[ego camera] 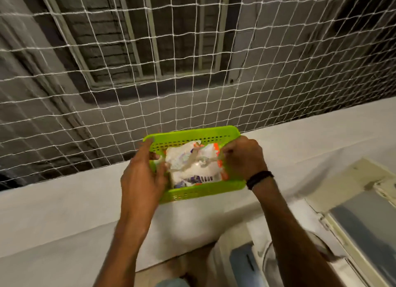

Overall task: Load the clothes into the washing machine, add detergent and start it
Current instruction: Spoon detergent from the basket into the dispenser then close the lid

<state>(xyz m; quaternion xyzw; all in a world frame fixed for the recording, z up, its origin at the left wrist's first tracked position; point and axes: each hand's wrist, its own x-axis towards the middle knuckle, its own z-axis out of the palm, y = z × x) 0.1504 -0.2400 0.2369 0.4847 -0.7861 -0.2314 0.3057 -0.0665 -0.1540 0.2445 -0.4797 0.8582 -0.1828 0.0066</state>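
A lime-green perforated plastic basket sits on a white ledge at mid-frame. Inside lies a crumpled white detergent packet with orange and blue print. My left hand is at the basket's left side, fingers reaching in against the packet. My right hand, with a black band on the wrist, is closed on the packet's right end over the basket's right rim. The washing machine is at the bottom right, its lid raised. No clothes are visible.
A white rope net spans the opening right behind the ledge, with a barred window on a grey wall beyond. The image is motion-blurred. The machine's top lies under my right forearm.
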